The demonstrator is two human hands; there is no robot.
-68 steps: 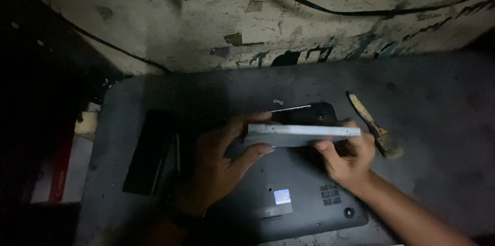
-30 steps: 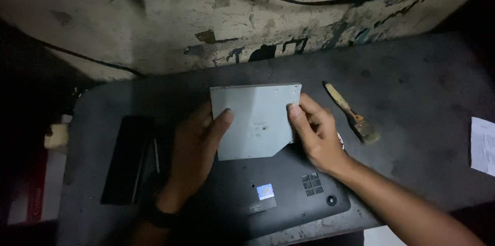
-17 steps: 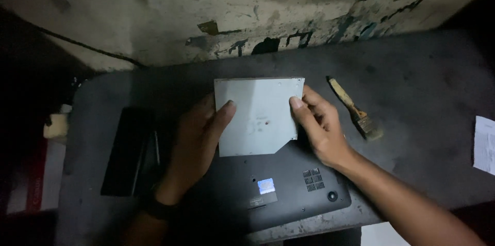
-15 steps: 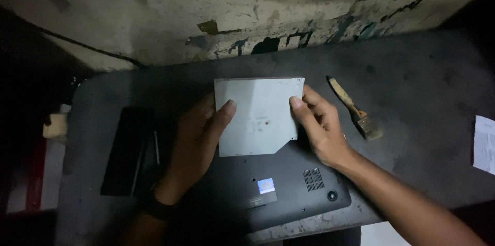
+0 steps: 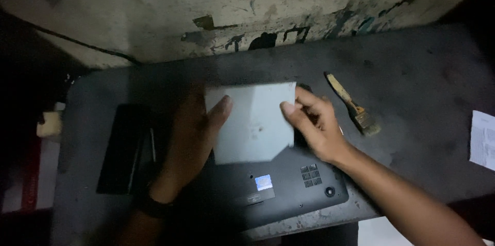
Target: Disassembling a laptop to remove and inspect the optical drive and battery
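Above the upturned black laptop on the tabletop, the left hand and right hand are pinching opposite edges of a flat grey drive, thumbs on top, keeping it level and face-up, a brush lying right of the laptop.

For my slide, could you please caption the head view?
Two hands, left hand and right hand, hold a pale flat panel above an upturned laptop.

The flat pale metal drive lies on the far part of the upturned black laptop. The wooden-handled brush lies right of it, the flat black slab left, the white paper sheet far right.
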